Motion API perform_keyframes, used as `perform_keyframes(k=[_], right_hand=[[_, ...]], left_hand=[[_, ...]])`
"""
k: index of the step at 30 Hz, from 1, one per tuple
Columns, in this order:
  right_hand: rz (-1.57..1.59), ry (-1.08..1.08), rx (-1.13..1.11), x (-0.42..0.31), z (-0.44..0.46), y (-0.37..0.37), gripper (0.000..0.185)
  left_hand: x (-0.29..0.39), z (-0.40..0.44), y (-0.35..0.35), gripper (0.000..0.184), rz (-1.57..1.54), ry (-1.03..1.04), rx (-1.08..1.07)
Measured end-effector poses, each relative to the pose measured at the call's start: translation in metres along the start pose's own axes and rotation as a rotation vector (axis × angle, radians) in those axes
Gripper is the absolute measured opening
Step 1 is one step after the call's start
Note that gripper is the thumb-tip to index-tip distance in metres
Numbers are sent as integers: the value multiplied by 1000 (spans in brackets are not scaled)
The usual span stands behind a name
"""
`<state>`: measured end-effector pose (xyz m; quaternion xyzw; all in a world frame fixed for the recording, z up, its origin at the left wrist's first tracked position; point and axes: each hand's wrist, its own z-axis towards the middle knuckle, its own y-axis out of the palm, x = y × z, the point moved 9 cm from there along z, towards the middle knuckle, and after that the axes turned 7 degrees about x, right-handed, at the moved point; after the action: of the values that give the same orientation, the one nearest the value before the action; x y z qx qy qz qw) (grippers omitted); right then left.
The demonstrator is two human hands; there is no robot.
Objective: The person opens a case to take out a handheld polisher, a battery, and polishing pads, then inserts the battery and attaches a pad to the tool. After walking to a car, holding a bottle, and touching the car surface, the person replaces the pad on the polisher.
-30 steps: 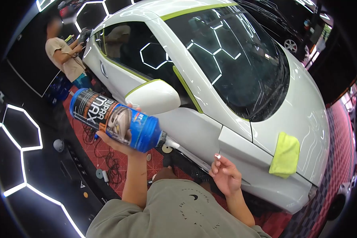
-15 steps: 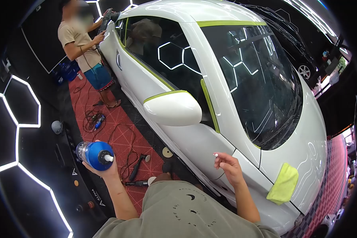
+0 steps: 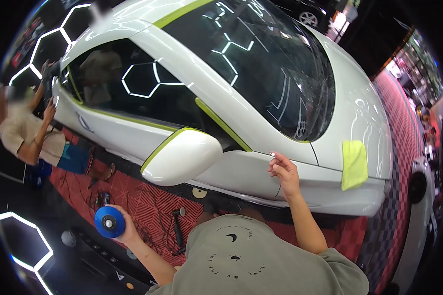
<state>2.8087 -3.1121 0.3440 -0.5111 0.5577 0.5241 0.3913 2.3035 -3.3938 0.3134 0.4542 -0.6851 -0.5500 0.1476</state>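
My left hand point(image 3: 127, 228) is wrapped round a blue bottle point(image 3: 110, 221), whose dark top and white nozzle face up toward me. Raised beside the white car point(image 3: 251, 174), my right hand point(image 3: 285, 174) has its fingers bent and pinches a small white piece point(image 3: 272, 155) at the fingertips. That piece is too small to name for certain. Green masking tape point(image 3: 221, 123) runs along the car's window edges and the top of its side mirror point(image 3: 182, 157). Draped over the fender is a yellow-green cloth point(image 3: 354, 164), to the right of my right hand.
At the far left, a co-worker point(image 3: 32, 132) holds a dark power tool point(image 3: 49, 81) against the car's rear. Another polisher point(image 3: 177, 228) and cables lie on the red floor tiles point(image 3: 133, 189). A round pad point(image 3: 199, 192) lies near the car's sill.
My view has turned and tilted, so the car and co-worker appear shifted left. The bottle is now seen more from above. Both hands keep their holds.
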Motion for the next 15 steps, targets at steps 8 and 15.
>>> perform_keyframes(k=[8, 15], right_hand=[[-97, -27, 488, 31, -57, -108, 39], [-783, -399, 511, -40, -14, -144, 46]], left_hand=[[-33, 58, 34, 50, 37, -136, 59], [-69, 58, 52, 52, 21, -230, -18]])
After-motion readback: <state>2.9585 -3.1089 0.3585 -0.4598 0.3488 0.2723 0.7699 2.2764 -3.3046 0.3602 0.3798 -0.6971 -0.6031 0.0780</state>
